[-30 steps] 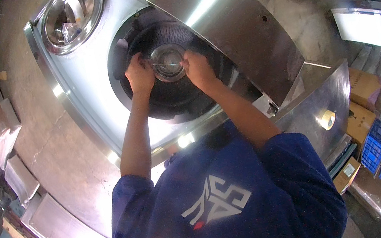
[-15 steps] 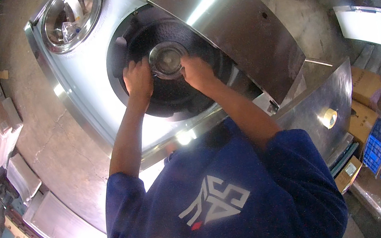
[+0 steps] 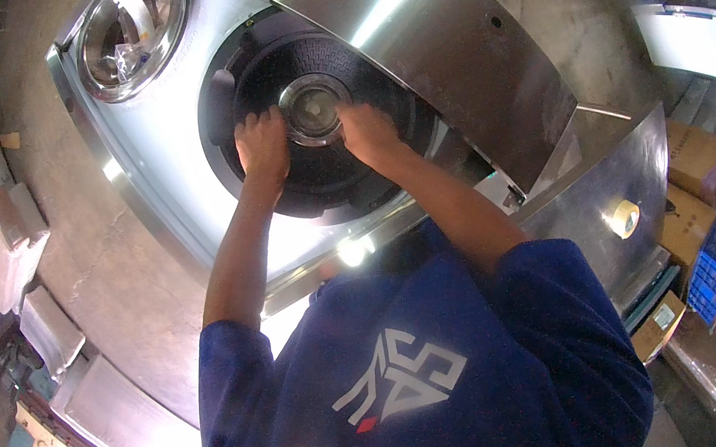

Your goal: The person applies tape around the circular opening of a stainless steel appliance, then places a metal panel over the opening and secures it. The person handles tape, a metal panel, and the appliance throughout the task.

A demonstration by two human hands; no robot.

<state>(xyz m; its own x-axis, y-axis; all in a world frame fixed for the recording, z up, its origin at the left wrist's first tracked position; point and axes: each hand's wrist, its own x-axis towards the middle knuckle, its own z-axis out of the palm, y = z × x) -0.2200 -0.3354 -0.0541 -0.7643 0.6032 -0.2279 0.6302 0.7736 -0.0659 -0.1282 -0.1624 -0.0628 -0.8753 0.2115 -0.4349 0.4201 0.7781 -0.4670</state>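
The left hand (image 3: 262, 145) covers the black burner ring (image 3: 317, 150) at 9 o'clock of the metal centre cap (image 3: 312, 108); the right hand (image 3: 369, 132) covers it at 3 o'clock. Fingertip contact is indeterminable. A steel panel (image 3: 442, 48) hides the ring's 2 o'clock sector.

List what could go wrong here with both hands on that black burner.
1. The left hand and right hand sit beside the metal centre cap of the black burner; fingers could get pinched.
2. The steel panel beside it may have sharp edges.
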